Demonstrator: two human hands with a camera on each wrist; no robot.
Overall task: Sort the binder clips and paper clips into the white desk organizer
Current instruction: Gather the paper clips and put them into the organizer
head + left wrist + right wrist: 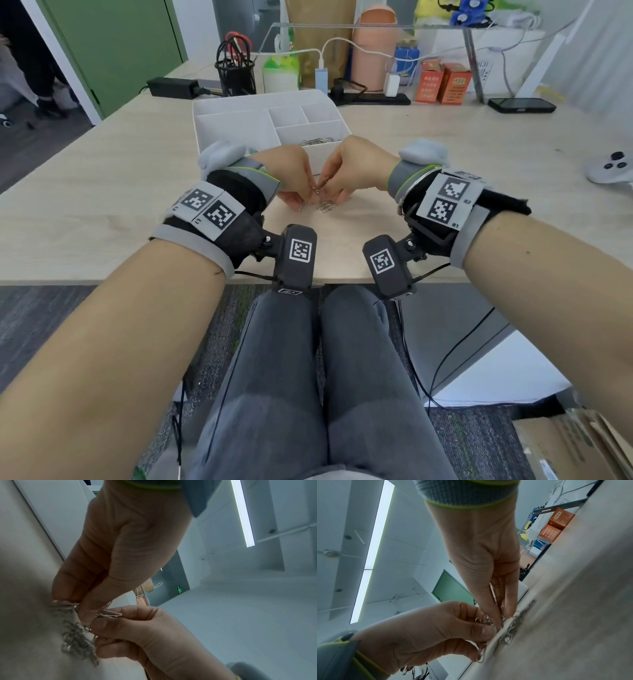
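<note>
A small heap of silver paper clips (325,206) lies on the light wooden table, just in front of the white desk organizer (236,128). Both hands meet over the heap. My left hand (301,202) pinches a few clips between thumb and fingers (75,607). My right hand (334,192) pinches more clips (504,618), some dangling from it. The rest of the heap (77,639) stays on the table under the fingertips. More paper clips (317,141) lie in the organizer's front right compartment. No binder clip shows in any view.
Behind the organizer stand a black mesh pen holder (236,77), a power adapter (173,88) and cables. Orange boxes (442,84) and a phone (522,105) are at the back right. A white controller (613,168) lies at the right. The table's front edge runs near my wrists.
</note>
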